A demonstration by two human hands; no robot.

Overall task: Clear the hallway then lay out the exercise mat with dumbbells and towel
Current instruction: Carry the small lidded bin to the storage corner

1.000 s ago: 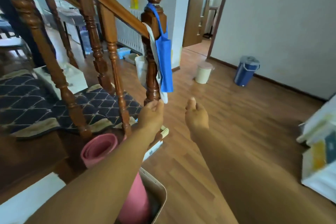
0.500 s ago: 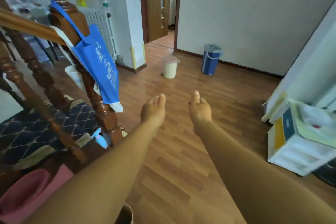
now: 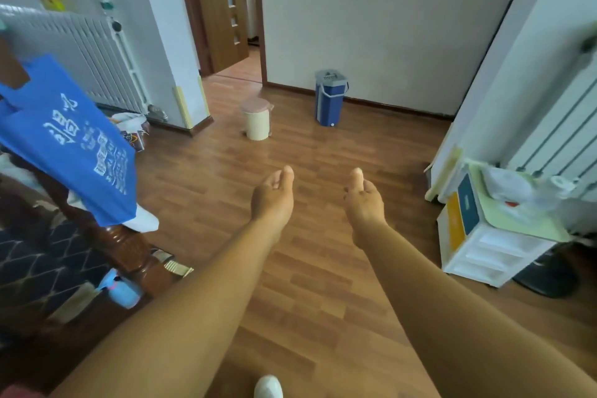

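Note:
Both my arms reach forward over the wooden hallway floor [image 3: 323, 152]. My left hand [image 3: 273, 195] and my right hand [image 3: 363, 200] hang side by side, fingers loosely curled, and neither holds anything. On the floor ahead stand a cream pedal bin [image 3: 256, 119] and a blue bucket with a grey lid [image 3: 330, 97], both well beyond my hands. A sliver of pink [image 3: 9, 392], perhaps the rolled mat, shows at the bottom left corner. No dumbbells or towel are in sight.
A blue tote bag [image 3: 71, 145] hangs on the wooden newel post [image 3: 129, 252] at left, beside dark patterned stair carpet [image 3: 38, 268]. A white drawer unit [image 3: 484, 236] and a black fan base [image 3: 546, 275] stand at right. An open doorway [image 3: 245, 42] lies ahead.
The view has swung right, away from the staircase. The pink mat and its cardboard box have slid out of view. My hands stayed in front, holding nothing.

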